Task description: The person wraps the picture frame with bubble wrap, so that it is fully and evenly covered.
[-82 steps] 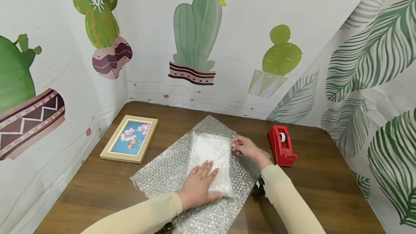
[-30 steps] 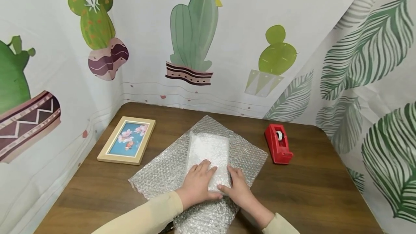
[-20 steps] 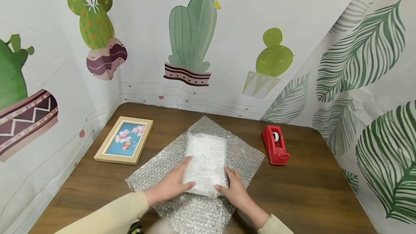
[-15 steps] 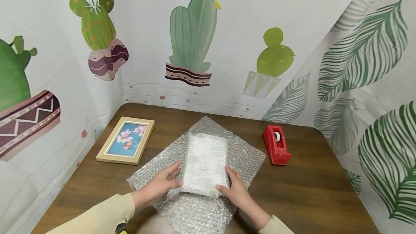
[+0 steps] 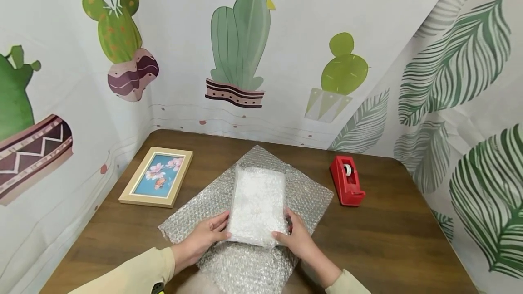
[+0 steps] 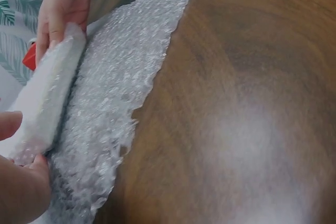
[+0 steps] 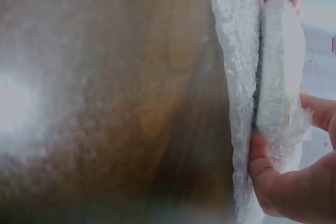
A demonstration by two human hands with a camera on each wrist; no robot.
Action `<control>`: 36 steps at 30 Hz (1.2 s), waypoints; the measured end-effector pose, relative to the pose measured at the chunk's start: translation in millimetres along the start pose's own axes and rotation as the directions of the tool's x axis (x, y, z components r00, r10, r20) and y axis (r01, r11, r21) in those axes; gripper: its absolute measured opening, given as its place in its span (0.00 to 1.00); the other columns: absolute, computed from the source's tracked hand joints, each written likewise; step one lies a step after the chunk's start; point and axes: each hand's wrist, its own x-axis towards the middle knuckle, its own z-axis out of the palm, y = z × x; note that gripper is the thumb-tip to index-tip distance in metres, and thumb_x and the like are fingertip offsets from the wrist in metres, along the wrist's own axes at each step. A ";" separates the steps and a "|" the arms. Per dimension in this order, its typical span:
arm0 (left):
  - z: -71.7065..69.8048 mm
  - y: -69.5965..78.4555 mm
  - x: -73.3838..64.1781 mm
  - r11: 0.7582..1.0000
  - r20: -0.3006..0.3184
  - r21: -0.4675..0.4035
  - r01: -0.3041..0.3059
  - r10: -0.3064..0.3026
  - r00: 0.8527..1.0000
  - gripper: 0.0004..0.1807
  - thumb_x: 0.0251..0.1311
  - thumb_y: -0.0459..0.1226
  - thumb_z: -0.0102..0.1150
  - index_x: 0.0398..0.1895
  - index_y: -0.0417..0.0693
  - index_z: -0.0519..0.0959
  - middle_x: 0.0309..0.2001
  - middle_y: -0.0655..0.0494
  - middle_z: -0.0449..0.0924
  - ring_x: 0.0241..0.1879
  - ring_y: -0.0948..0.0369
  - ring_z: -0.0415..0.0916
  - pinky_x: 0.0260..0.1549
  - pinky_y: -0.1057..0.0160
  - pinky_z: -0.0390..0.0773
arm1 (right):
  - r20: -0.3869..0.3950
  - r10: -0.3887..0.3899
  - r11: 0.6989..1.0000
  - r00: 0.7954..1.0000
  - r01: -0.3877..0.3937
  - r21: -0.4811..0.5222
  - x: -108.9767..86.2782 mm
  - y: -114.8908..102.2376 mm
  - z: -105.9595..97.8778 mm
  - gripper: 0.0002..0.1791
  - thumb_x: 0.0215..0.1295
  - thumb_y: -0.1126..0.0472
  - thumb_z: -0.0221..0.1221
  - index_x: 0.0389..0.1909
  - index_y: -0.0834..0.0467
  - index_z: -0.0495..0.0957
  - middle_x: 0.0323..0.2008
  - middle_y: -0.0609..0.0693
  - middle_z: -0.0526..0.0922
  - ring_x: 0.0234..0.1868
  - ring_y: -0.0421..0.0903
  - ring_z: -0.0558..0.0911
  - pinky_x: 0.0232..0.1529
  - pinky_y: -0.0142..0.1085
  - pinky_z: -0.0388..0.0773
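Observation:
A flat white rectangular package wrapped in bubble wrap (image 5: pixel 257 203) sits over a larger bubble wrap sheet (image 5: pixel 304 194) spread on the table. My left hand (image 5: pixel 201 238) holds the package's left edge near its front corner, thumb on top and fingers at the side. On the opposite edge, my right hand (image 5: pixel 300 238) grips it the same way, its thumb over the front corner. In the right wrist view, the thickness of the package (image 7: pixel 274 77) shows between both hands, with a thin dark gap between it and the sheet. What is inside the wrap is hidden.
A picture frame (image 5: pixel 157 177) with a flower print lies at the left of the wooden table (image 5: pixel 392 226). To the right stands a red tape dispenser (image 5: pixel 346 180) with a roll in it. Printed cloth walls (image 5: pixel 180 58) enclose the table's back and sides.
My right hand has come down from the package's upper right edge to its lower right side. My left hand has left the package's top and moved to its left edge, now holding it.

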 end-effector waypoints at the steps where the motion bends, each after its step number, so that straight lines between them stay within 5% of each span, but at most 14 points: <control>1: 0.7 0.2 0.7 1.000 -0.004 -0.006 0.008 -0.008 1.000 0.42 0.65 0.28 0.59 0.78 0.28 0.50 0.79 0.30 0.47 0.79 0.37 0.46 0.75 0.47 0.62 | 0.002 0.011 1.000 1.000 -0.011 0.013 1.1 -0.4 -0.1 0.47 0.59 0.62 0.72 0.73 0.76 0.58 0.56 0.67 0.74 0.45 0.49 0.74 0.39 0.34 0.72; 7: 3.2 3.3 1.4 1.000 -0.024 -0.014 0.024 -0.024 0.999 0.41 0.64 0.28 0.61 0.78 0.30 0.54 0.78 0.31 0.49 0.78 0.37 0.48 0.75 0.47 0.64 | 0.027 0.054 0.997 0.998 -0.056 0.052 3.7 -1.5 -1.1 0.47 0.60 0.63 0.72 0.73 0.76 0.59 0.51 0.65 0.73 0.45 0.50 0.72 0.40 0.34 0.71; 18: 9.6 6.1 -2.6 0.999 -0.071 -0.029 -0.013 0.011 0.997 0.40 0.61 0.25 0.60 0.76 0.28 0.56 0.77 0.31 0.52 0.78 0.37 0.51 0.75 0.46 0.59 | 0.088 0.105 0.987 0.991 -0.114 0.116 -3.6 -13.0 -7.1 0.47 0.63 0.66 0.69 0.77 0.73 0.53 0.68 0.76 0.66 0.51 0.56 0.77 0.44 0.38 0.81; 25: 13.9 12.8 -9.5 1.000 -0.080 -0.012 -0.017 0.016 0.997 0.40 0.61 0.26 0.61 0.76 0.28 0.57 0.77 0.33 0.53 0.77 0.37 0.53 0.73 0.49 0.63 | 0.076 0.139 0.980 0.987 -0.148 0.134 -7.6 -18.0 -13.3 0.47 0.62 0.64 0.69 0.77 0.69 0.56 0.67 0.76 0.70 0.54 0.58 0.79 0.49 0.45 0.83; 36: 24.4 31.8 -14.4 0.999 -0.106 0.016 -0.038 0.040 0.994 0.39 0.61 0.28 0.64 0.75 0.31 0.60 0.78 0.37 0.55 0.77 0.38 0.56 0.73 0.46 0.63 | 0.154 0.140 0.907 0.978 -0.189 0.376 -12.7 -23.8 -23.6 0.48 0.67 0.73 0.61 0.81 0.68 0.43 0.79 0.75 0.40 0.54 0.64 0.83 0.44 0.53 0.89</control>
